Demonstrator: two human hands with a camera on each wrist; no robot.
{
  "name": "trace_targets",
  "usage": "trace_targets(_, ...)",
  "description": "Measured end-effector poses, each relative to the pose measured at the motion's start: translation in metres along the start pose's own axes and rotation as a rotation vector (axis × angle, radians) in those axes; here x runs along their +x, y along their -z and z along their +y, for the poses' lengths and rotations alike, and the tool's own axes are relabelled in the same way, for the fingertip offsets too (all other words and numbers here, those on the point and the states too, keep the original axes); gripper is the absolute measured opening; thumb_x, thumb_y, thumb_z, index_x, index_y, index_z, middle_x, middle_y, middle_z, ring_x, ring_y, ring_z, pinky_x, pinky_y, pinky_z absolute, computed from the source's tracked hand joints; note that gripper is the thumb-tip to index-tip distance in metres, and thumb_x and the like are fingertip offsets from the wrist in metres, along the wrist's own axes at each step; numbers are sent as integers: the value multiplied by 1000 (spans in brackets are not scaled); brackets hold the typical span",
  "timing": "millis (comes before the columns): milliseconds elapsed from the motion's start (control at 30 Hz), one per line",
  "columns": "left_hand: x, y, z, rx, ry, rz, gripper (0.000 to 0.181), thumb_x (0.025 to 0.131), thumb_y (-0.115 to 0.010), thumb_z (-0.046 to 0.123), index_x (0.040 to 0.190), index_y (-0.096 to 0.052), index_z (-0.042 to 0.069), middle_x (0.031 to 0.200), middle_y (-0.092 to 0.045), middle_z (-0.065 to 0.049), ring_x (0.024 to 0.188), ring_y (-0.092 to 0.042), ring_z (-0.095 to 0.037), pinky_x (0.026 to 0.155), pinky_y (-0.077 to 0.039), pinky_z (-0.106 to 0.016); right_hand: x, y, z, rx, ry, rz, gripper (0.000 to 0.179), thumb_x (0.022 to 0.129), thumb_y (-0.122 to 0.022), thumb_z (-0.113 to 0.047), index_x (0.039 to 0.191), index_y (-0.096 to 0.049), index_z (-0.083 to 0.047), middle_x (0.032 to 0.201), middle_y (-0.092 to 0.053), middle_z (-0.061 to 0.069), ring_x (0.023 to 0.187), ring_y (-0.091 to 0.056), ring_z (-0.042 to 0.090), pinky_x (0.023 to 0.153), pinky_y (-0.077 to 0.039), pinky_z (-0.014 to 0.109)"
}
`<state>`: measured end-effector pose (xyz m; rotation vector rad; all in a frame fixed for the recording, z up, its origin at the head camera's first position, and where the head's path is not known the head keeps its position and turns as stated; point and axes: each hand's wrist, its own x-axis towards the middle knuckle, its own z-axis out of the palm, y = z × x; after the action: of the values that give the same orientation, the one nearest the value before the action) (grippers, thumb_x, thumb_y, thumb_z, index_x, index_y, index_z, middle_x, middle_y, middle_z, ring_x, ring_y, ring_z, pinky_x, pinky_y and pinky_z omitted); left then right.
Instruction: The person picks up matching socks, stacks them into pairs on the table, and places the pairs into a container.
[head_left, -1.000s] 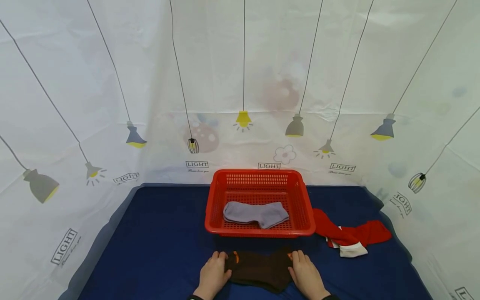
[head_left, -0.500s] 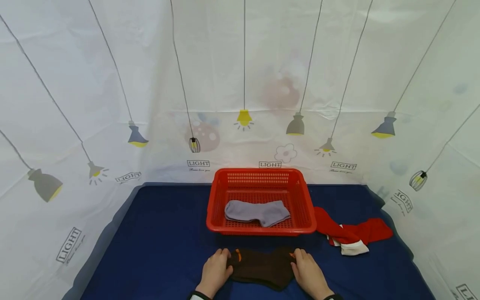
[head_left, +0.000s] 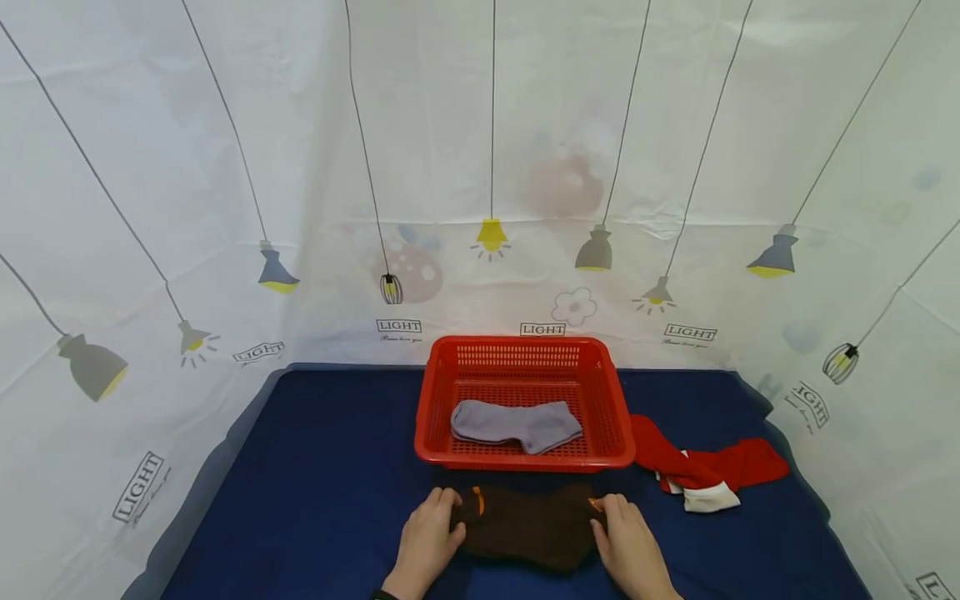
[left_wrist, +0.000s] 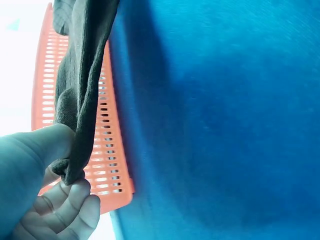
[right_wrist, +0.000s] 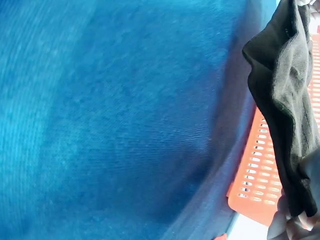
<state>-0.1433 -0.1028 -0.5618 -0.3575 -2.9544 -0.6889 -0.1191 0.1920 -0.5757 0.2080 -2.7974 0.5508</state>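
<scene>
A pair of dark brown socks (head_left: 528,527) with orange marks stretches between my two hands, just in front of the basket. My left hand (head_left: 429,533) pinches its left end between thumb and fingers. At the other end my right hand (head_left: 630,537) pinches the brown cloth near an orange mark. In the left wrist view the socks (left_wrist: 82,85) hang raised above the blue cloth, with the thumb pressed on the near end. The right wrist view has the layered brown socks (right_wrist: 287,95) running away from the right fingers (right_wrist: 280,227).
Behind the hands stands a red plastic basket (head_left: 525,465) with folded grey-lavender socks (head_left: 516,423) inside. Red socks with white parts (head_left: 712,471) lie crossed to its right. Dark blue cloth (head_left: 322,467) covers the table, and a white printed sheet (head_left: 450,125) surrounds it.
The brown socks have come up off the blue cloth, held by both hands, and shifted slightly toward the basket. The grey and red socks stay where they were.
</scene>
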Motion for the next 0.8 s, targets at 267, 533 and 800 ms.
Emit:
trace_targets(267,1,14,5,8,-47,49,27,71,-76,16,89,-56,17,78,-50,4,62,-52,-12,49,-40,-26,-2,9,-2,24,9,71,29,70,-75,-9,89,-53,-11,80,-50,-2,68,-46,10,58,-41,29)
trace_targets(533,4,24,11,29,-91,143,30,68,-77,16,89,-56,18,77,-50,5,63,-53,-11,51,-40,-25,4,21,-4,-7,66,168,33,67,-77,-7,90,-53,-11,80,-50,-2,67,-43,8,56,-40,27)
trace_targets(800,15,27,10,30,-116,206,30,67,-76,17,89,-55,17,80,-53,3,64,-55,-14,52,-43,-28,20,28,-3,-4,157,267,36,66,-77,-5,95,-55,-7,84,-53,3,70,-49,15,59,-43,32)
